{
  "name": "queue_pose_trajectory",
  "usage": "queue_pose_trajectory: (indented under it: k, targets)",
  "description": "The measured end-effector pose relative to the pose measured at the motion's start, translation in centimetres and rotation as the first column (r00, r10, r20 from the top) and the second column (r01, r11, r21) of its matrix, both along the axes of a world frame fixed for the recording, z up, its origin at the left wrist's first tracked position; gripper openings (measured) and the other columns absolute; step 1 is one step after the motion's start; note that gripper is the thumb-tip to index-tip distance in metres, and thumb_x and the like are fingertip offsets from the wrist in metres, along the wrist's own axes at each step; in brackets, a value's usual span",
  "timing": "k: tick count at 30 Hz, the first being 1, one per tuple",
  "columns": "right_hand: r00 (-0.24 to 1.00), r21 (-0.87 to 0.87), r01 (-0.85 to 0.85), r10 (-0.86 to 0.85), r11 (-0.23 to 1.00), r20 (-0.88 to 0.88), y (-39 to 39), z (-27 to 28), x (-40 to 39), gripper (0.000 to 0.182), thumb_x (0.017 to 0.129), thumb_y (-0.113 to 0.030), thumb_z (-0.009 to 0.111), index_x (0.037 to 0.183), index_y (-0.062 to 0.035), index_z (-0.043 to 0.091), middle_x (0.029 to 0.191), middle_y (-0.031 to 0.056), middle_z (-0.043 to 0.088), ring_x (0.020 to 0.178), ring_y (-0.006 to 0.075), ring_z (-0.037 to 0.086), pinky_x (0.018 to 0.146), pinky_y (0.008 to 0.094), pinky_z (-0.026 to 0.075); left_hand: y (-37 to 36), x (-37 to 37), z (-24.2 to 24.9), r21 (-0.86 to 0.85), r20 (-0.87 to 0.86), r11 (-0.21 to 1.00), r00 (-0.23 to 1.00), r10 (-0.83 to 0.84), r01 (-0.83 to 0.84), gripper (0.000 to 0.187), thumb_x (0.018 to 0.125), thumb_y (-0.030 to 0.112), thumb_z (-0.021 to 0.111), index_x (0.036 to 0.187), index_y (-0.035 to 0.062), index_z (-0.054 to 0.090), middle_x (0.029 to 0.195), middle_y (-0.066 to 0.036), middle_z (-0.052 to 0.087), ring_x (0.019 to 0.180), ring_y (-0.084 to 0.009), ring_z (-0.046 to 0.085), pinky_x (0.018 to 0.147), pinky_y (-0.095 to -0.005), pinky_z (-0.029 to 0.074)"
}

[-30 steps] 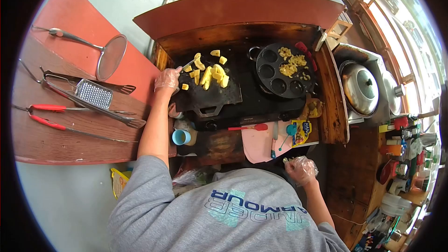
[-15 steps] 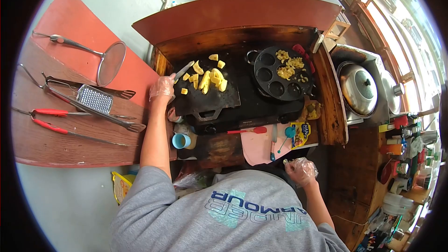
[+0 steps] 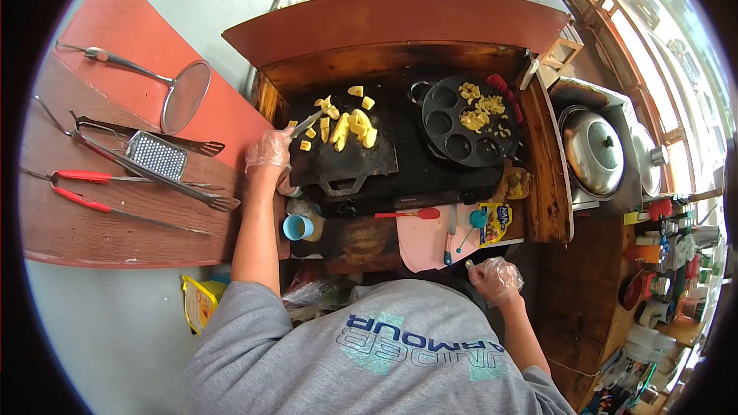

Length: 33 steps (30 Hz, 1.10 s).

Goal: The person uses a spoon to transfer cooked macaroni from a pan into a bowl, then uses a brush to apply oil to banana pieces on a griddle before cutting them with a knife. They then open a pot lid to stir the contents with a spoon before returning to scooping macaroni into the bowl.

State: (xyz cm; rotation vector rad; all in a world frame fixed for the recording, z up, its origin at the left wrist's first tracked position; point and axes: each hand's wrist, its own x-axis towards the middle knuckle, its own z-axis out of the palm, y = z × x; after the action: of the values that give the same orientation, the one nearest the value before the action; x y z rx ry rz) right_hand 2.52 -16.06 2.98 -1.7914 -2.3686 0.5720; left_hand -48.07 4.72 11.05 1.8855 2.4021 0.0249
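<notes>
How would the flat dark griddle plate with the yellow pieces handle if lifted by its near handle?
The griddle plate looks like dark metal, so it is probably stiff and rather heavy. Lifted by the near handle alone, its far side would likely dip. The yellow pieces lie loose, so they may slide.

The head view looks forward and steeply down from above the near side of the griddle (image 3: 329, 164); fairly close, wide-angle; it reaches well beyond the griddle all around.
</notes>
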Motion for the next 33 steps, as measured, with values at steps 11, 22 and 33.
queue_pose_trajectory:
  k: [11, 22, 33]
  targets:
    - [0.998, 0.045, -0.046, 0.047, 0.998, -0.033, 0.1, -0.4, 0.7, 0.029, 0.088, -0.032, 0.067, 0.070, -0.0101, 0.073, 0.070, 0.0140, 0.069, 0.066, 0.0363, 0.067, 0.060, 0.0509, 0.052, -4.2, 3.1, 1.2, -0.165, -0.024, 0.986, 0.999, -0.029, 0.025, 0.024, 0.103, 0.029, 0.057, 0.113, 0.0178, 0.075, 0.112, -0.019, 0.072, 0.104, -0.0408, 0.069, 0.087, -0.0520, 0.055]
    - [0.997, -0.002, -0.056, 0.056, 0.998, -0.047, 0.4, 0.1, 0.7, 0.029, 0.087, -0.033, 0.068, 0.069, -0.0105, 0.072, 0.069, 0.0130, 0.068, 0.065, 0.0360, 0.067, 0.059, 0.0507, 0.052, -3.9, 3.2, -1.8, 0.065, -0.019, 0.990, 0.992, -0.124, 0.125, 0.024, 0.099, 0.018, 0.061, 0.117, 0.0231, 0.075, 0.104, -0.013, 0.074, 0.095, -0.0361, 0.071, 0.080, -0.0508, 0.057]
    - [0.999, 0.001, -0.034, 0.034, 0.999, -0.029, 0.1, -0.2, 0.9, 0.029, 0.088, -0.033, 0.067, 0.069, -0.0105, 0.072, 0.069, 0.0133, 0.068, 0.065, 0.0360, 0.067, 0.059, 0.0507, 0.052, -3.6, 2.2, -2.6, 0.100, -0.015, 0.978, 0.983, -0.181, 0.182, 0.025, 0.097, 0.018, 0.062, 0.117, 0.0246, 0.076, 0.097, -0.013, 0.074, 0.091, -0.0362, 0.070, 0.078, -0.0494, 0.057]
